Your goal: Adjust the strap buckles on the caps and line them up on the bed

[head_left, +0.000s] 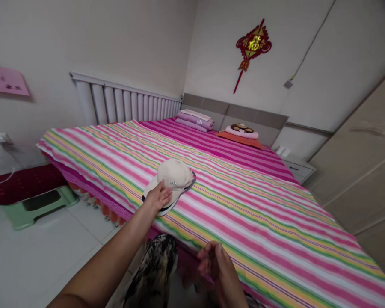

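A cream baseball cap (173,174) with a small dark logo and dark trim lies near the front edge of the bed. In front of its brim is my left hand (158,196), palm partly showing, with loosely bent fingers in view and not wrapped round the cap. Whether it touches the brim I cannot tell. My right hand (220,267) hovers by the bed's near edge, lower and to the right of the cap. Its fingers curl loosely, slightly blurred, and nothing shows in them. Under the cap spreads a striped sheet (244,218).
Folded purple bedding (195,120) and a pink pillow (242,131) on orange cloth lie by the headboard (244,117). A radiator (125,100) runs along the left wall. On the floor at left stands a green stool (40,209); a nightstand (297,167) is at right.
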Available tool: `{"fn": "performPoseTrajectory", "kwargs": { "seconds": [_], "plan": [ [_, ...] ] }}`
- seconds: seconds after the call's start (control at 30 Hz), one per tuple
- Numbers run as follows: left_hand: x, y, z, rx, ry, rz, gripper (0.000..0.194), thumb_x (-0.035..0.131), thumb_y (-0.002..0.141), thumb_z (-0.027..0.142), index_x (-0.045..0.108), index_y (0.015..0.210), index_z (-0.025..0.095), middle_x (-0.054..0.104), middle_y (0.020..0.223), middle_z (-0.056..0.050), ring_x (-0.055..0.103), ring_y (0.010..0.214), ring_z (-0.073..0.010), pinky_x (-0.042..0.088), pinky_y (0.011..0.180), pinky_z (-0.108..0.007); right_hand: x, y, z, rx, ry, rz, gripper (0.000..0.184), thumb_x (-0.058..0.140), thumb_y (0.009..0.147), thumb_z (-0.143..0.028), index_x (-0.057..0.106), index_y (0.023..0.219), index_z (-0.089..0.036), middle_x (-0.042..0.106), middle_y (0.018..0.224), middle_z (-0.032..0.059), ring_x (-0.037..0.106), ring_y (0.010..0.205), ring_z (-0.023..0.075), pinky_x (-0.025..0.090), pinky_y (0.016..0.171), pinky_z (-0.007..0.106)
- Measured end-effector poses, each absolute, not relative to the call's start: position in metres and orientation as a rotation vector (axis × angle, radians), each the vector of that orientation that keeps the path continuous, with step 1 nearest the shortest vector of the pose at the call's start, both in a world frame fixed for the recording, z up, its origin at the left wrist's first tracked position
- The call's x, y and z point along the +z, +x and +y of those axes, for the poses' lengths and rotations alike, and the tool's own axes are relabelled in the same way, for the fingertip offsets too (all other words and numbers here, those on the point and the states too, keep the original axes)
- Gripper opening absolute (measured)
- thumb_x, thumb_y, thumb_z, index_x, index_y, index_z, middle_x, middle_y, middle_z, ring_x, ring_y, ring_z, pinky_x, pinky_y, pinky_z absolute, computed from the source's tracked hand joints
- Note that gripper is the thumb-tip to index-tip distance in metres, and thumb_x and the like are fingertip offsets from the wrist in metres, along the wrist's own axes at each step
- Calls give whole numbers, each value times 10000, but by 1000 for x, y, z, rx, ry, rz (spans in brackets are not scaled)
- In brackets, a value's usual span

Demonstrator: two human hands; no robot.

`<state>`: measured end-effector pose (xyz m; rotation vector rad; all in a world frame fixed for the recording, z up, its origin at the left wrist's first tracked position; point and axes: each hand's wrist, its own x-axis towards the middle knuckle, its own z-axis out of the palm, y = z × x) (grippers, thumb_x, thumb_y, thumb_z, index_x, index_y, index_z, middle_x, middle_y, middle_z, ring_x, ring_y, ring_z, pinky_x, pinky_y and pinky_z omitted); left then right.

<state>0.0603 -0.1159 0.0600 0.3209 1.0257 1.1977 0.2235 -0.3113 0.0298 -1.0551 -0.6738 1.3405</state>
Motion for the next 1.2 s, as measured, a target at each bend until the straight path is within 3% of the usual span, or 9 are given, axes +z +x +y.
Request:
{"fn": "performPoseTrajectory", "kwargs": {
  "seconds": [0.23,0.4,0.6,0.77,0.87,0.93,1.0,1.1,1.2],
  "plan": [
    [41,33,-134,1565,284,1198,122,617,675,194,533,755,155,507,567,64,441,431,-27,352,426,-124,54,226,-298,1503,-820,-509,402,424,798,-545,466,654,-172,567,571,-17,475,407,73,355,415,190],
    [24,10,-132,1446,228,1260,73,607,668,146,537,677,131,507,494,56,426,363,-37,381,384,-153,43,221,-297,1499,-858,-509,395,436,794,-542,451,647,-176,569,566,-13,485,415,80,351,415,191],
    [33,6,-121,1328,240,1172,135,632,637,50,519,593,108,473,399,39,379,280,-37,297,272,-128,24,211,-304,1550,-873,-464,395,462,768,-561,455,649,-184,559,564,-23,476,415,80,351,417,195],
    [58,19,-120,1352,314,889,91,588,689,27,583,736,105,602,585,-27,557,470,-90,488,476,-179,11,207,-307,1540,-1000,-520,432,524,687,-611,463,640,-186,575,565,-12,476,394,93,341,395,208],
    [62,34,-131,1322,395,670,175,563,714,39,603,862,122,647,713,-52,600,587,-114,514,599,-211,8,208,-306,1537,-1042,-586,439,530,682,-610,486,649,-175,602,577,9,509,414,101,363,416,213],
    [54,46,-146,1264,453,498,244,558,716,47,590,939,142,661,770,-52,614,641,-121,510,629,-213,11,213,-303,1478,-1075,-642,412,558,688,-574,532,699,-163,632,635,36,556,488,119,403,462,225],
    [39,58,-167,1176,495,366,294,584,705,69,573,985,158,667,814,-48,623,680,-124,506,639,-210,21,220,-300,1360,-1083,-698,395,603,682,-524,575,837,-162,665,816,81,615,674,161,463,591,267],
    [12,72,-203,1005,528,268,342,632,679,115,567,1009,174,670,852,-46,634,721,-146,502,660,-237,45,234,-297,1170,-957,-759,510,629,657,-519,533,1062,-224,598,1114,101,570,977,223,449,803,353],
    [-8,75,-230,814,560,239,317,650,661,138,596,971,178,673,855,-45,636,766,-171,493,696,-265,67,246,-301,1013,-842,-763,531,627,652,-522,524,1104,-261,615,1098,88,552,1014,241,442,826,373]
  ]
}}
